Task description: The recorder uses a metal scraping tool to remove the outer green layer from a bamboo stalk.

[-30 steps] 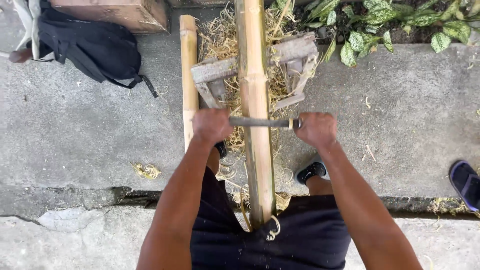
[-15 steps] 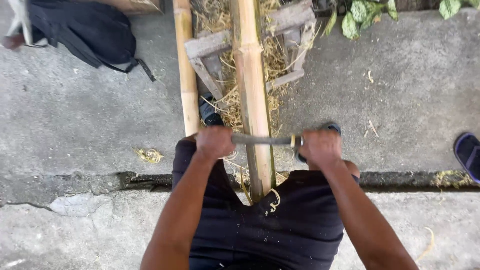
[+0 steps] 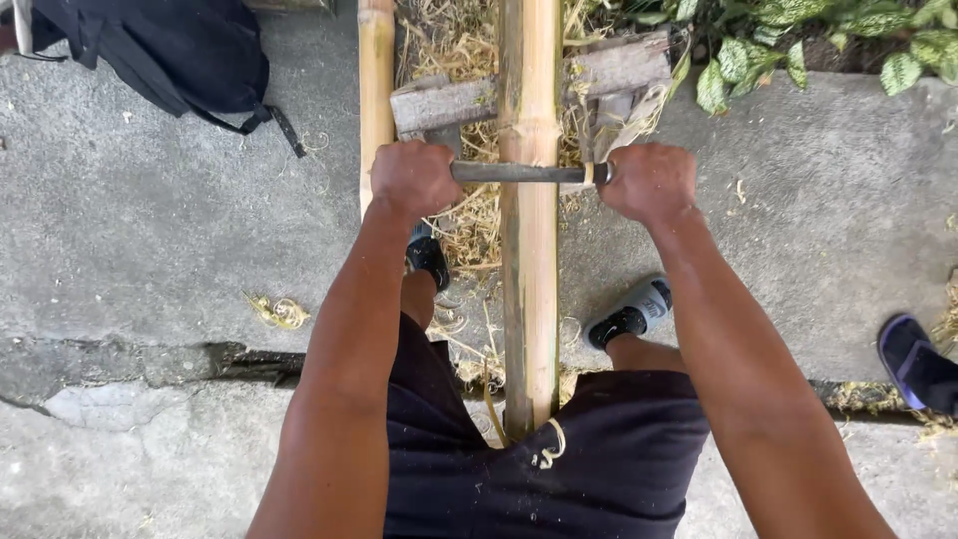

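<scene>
Grey concrete floor (image 3: 150, 220) lies under a long bamboo pole (image 3: 529, 260) resting on a wooden stand (image 3: 449, 100) among straw shavings (image 3: 469, 215). Left hand (image 3: 414, 178) and right hand (image 3: 651, 182), fists closed round the ends of a dark drawknife (image 3: 514, 172), have pushed it further up the pole than a moment ago; the pale, smooth pole runs back between the knees.

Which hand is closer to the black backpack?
Left. The left hand grips the blade's end on the side toward the black backpack. The right hand grips the other end, beyond the bamboo pole.
</scene>
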